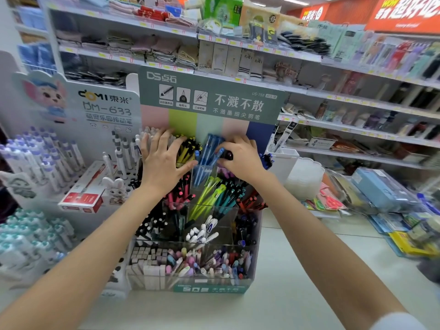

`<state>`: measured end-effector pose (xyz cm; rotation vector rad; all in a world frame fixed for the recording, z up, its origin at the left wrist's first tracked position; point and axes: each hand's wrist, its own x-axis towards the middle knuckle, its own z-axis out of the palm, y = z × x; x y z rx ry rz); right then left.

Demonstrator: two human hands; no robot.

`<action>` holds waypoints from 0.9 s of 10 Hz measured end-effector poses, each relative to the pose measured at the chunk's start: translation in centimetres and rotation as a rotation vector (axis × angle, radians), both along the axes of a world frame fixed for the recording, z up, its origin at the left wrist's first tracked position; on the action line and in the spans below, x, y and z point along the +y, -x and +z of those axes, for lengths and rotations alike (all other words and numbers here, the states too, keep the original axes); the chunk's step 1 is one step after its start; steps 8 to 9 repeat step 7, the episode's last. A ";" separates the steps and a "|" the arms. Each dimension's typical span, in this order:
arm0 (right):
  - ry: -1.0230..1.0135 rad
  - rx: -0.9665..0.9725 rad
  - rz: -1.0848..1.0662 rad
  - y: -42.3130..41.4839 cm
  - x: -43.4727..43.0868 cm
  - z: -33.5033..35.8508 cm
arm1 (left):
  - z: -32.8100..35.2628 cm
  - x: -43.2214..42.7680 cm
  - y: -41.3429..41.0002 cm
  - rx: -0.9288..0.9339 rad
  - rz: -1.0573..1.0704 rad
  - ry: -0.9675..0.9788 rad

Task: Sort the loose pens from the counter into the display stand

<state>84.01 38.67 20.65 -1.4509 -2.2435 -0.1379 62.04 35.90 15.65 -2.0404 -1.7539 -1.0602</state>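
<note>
**Right hand**: centre of frame, just right of the middle. Fingers curled, pinching the upper end of a slim translucent blue pen. A dark rounded part sits at the fingertips; what it is cannot be told.

**Blue pen**: tilted, leaning among a bundle of matching blue pens in the middle clear compartment of the back row.

**Left hand**: just left of the right hand, apart from it. Open, fingers spread and lying over the tops of the yellow-and-black pens and the pale pens beside them. Thumb stretched towards the blue bundle.

**Display stand**: tiered clear-plastic stand with a grey-green printed header card, centre of frame, standing on the pale counter.
- Second row, left to right: pink-and-black pens, lime-green pens, teal pens, red-and-black pens.
- Third row: black pens with white tips, white-and-blue pens, dark blue pens.
- Front row: pale block-topped items at the left, mixed pastel pens at the right.

**Neighbouring white stand**: left of frame, cartoon mouse header. It carries lilac-capped white pens. A red-and-white box lies tilted at its right side.

**Store shelves**: upper frame, stocked with folded cloths and packaged goods.

**Clear packets**: right of frame, lying on the counter.
</note>
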 end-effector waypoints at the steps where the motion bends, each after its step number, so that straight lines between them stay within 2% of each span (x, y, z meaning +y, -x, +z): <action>1: 0.032 0.301 0.000 -1.5 -0.5 0.3 | 0.1 -0.1 0.2 0.015 -0.006 0.006; 2: -0.083 0.264 -0.021 -2.4 -1.1 -0.3 | 0.0 0.0 0.4 0.040 0.004 0.007; 3: -0.167 0.103 -0.026 -2.3 -1.4 -1.6 | -0.1 0.0 0.3 0.044 0.013 0.015; 5: -0.020 0.226 -0.014 -2.4 -2.4 -0.5 | 0.8 -0.6 0.4 0.007 -0.020 0.044; 6: -0.097 0.238 -0.017 -2.3 -3.0 -0.5 | 1.4 -1.0 0.3 -0.051 -0.054 0.045; 7: -0.108 0.304 0.002 -1.7 -5.3 -0.1 | 2.1 -2.3 0.7 -0.078 -0.076 -0.003; 9: -0.108 0.304 0.002 -1.7 -5.3 -0.1 | 2.1 -2.3 0.7 -0.078 -0.076 -0.003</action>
